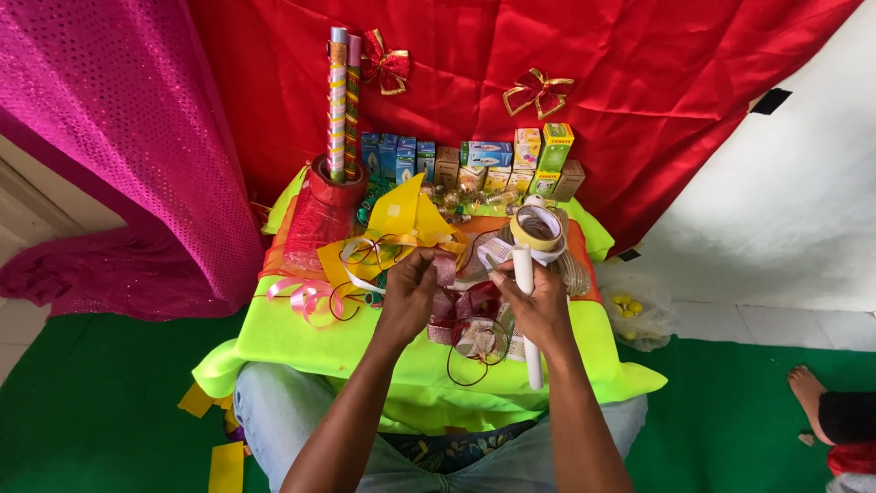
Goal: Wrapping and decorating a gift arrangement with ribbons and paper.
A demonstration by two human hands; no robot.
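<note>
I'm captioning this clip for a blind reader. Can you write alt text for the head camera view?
Seen from above, a seated person's left hand pinches a pink ribbon strip while the right hand holds a white tube, over a lime-green cloth strewn with ribbons. Small boxes and wrapping-paper rolls stand behind, against a red drape.

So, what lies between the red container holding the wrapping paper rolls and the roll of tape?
In the head view, yellow paper pieces with curled ribbon lie between the red container and the roll of tape, on the lime-green cloth.
</note>
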